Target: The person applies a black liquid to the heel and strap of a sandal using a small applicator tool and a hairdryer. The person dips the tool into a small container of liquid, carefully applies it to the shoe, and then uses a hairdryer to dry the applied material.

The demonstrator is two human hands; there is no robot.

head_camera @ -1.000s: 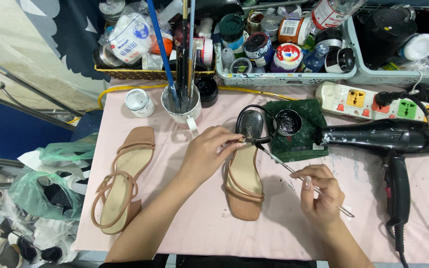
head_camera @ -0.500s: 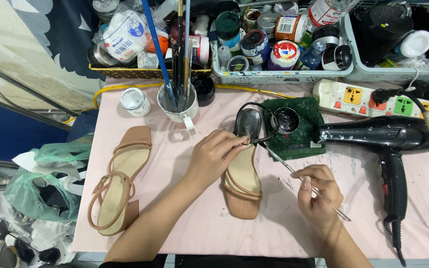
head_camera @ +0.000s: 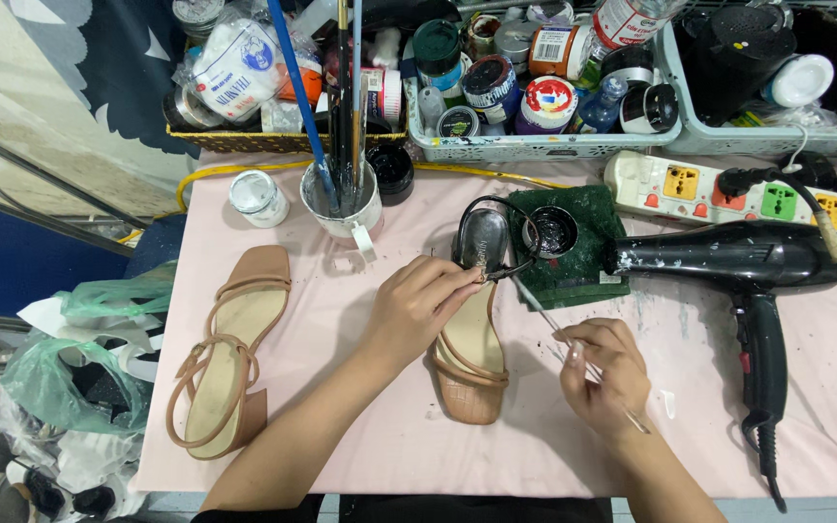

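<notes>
A tan strappy sandal (head_camera: 472,360) with a dark painted heel part lies in the middle of the pink table (head_camera: 360,426). My left hand (head_camera: 418,305) rests on its side and pinches the thin ankle strap near the dark heel. My right hand (head_camera: 601,373) holds a thin paintbrush (head_camera: 544,315), whose tip touches the strap beside my left fingers. A small open jar of black paint (head_camera: 552,230) sits on a green cloth (head_camera: 573,247) just behind the sandal. The matching tan sandal (head_camera: 227,353) lies at the left.
A black hair dryer (head_camera: 738,266) lies at the right, its cord plugged into a white power strip (head_camera: 748,199). A mug of brushes (head_camera: 343,199) and a white jar (head_camera: 257,197) stand at the back. Baskets of paint pots (head_camera: 535,87) line the far edge. Bags and shoes lie on the floor at the left.
Both hands stay on the sandal and brush; the brush tip has shifted slightly along the strap. The view has drifted a little.
</notes>
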